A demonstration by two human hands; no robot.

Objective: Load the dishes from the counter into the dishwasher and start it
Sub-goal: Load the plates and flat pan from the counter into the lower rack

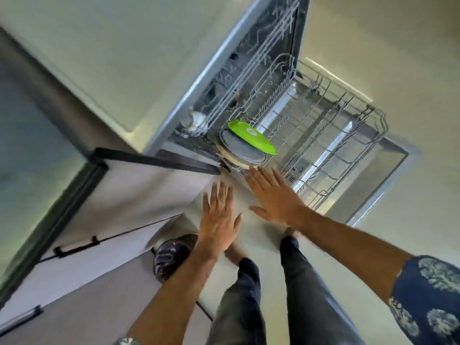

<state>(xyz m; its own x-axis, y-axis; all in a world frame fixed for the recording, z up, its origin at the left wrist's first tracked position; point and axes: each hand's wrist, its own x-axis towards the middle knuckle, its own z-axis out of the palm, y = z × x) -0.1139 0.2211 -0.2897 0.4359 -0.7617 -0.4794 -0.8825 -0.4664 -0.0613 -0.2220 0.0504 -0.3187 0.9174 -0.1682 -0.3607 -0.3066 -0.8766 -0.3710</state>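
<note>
I see the open stainless dishwasher (224, 70) running from upper centre down toward mid-frame, its door dropped flat at the right. Its grey wire lower rack (331, 135) is pulled out over the door, in the right half of the frame. At the rack's near corner, mid-frame, a speckled grey round plate (242, 150) stands on edge, with a bright green plastic lid (251, 136) leaning just behind it. Below them, my left hand (219, 217) and right hand (276, 195) both hover flat, fingers straight, grasping nothing; the right hand's fingertips (251, 171) are just short of the plate.
</note>
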